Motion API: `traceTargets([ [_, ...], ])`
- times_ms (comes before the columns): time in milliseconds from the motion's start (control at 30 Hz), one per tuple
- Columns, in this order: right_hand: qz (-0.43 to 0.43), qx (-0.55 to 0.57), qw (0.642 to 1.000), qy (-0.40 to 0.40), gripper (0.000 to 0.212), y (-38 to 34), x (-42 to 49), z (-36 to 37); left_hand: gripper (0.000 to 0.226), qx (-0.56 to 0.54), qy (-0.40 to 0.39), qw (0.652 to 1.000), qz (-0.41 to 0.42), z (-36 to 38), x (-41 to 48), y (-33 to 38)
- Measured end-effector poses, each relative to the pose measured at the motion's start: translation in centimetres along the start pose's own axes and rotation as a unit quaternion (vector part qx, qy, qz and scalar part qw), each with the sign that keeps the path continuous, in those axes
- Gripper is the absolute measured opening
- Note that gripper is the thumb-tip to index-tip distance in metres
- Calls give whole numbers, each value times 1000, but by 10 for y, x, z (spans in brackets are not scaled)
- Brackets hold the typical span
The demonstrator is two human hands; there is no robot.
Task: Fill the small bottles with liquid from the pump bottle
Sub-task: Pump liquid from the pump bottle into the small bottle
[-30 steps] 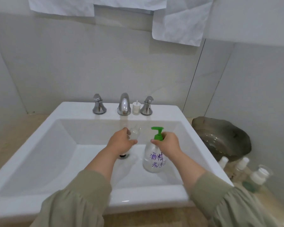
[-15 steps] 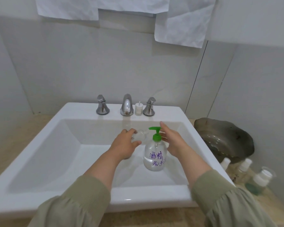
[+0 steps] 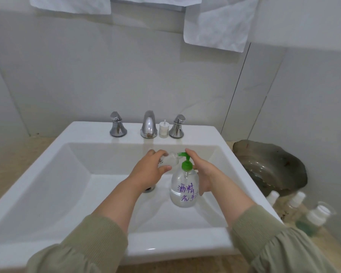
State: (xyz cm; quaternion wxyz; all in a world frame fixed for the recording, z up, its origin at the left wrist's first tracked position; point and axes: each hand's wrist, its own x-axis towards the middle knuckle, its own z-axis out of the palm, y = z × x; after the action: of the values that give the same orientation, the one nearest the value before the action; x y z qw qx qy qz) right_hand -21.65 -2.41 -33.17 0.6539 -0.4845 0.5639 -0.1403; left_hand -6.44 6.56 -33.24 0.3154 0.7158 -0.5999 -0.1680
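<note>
A clear pump bottle (image 3: pixel 183 191) with a green pump head and purple handwriting stands in the white sink (image 3: pixel 53 180). My left hand (image 3: pixel 149 171) grips a small clear bottle (image 3: pixel 169 160), its mouth close under the green nozzle. My right hand (image 3: pixel 202 172) rests on the right side of the pump bottle, its index finger lying over the pump head. Liquid fills the lower part of the pump bottle.
A chrome tap (image 3: pixel 148 125) with two handles and a small white cap (image 3: pixel 163 129) sit on the sink's back ledge. Three small bottles (image 3: pixel 295 203) with white caps stand on the counter at right, beside a dark glass bowl (image 3: pixel 272 166).
My right hand let go of the pump bottle's neck, opened, and now lies along its right side with a finger on the pump head. The small bottle moved right to the nozzle.
</note>
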Motion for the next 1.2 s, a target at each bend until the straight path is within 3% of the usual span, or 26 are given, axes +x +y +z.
traceTargets([
  [133,16,-23,1000,8,109,-2,-1,1,42,18,-2,1000,9,1,-1,2],
  [267,7,-33,999,30,87,-1,-2,-2,42,30,-6,1000,9,3,0,3],
  [633,-31,-46,993,107,75,4,-8,9,42,32,-24,999,-3,4,-3,2],
  [900,-3,-39,998,52,101,0,-13,15,40,6,-3,1000,-13,2,-5,5],
  [1067,-30,-74,993,89,94,1,-12,10,40,7,-5,1000,-14,1,-6,4],
  [1200,-57,-98,987,111,72,-1,-14,3,45,22,-15,1000,-16,2,-5,3],
])
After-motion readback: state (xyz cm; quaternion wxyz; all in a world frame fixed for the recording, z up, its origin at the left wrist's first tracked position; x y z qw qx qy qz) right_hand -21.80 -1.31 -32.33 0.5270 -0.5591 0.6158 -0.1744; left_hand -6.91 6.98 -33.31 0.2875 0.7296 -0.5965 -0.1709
